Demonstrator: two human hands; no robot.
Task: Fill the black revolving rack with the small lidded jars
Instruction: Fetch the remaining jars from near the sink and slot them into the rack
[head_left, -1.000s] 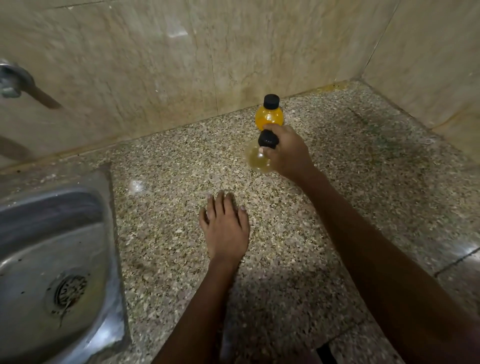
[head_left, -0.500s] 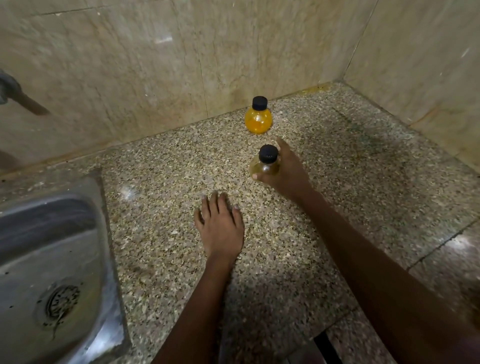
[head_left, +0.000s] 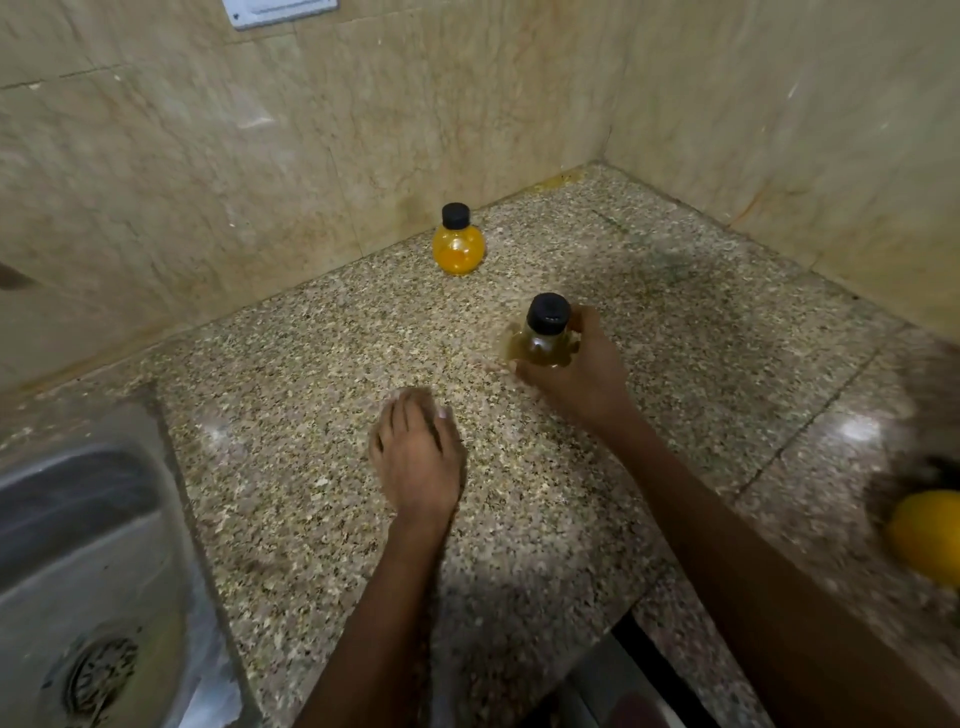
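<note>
Speckled granite counter (head_left: 311, 364) under us: our right hand (head_left: 576, 374) has drawn the round, black-capped jar of pale amber liquid (head_left: 543, 338) nearer, fingers still wrapped around it. Our left hand (head_left: 415, 462) rests flat, empty. Behind, the orange jar (head_left: 458, 244) stands by the wall.

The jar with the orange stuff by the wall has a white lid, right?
Not quite. In the head view, the orange jar by the wall has a black lid, not a white one. It does stand by the wall.
</note>
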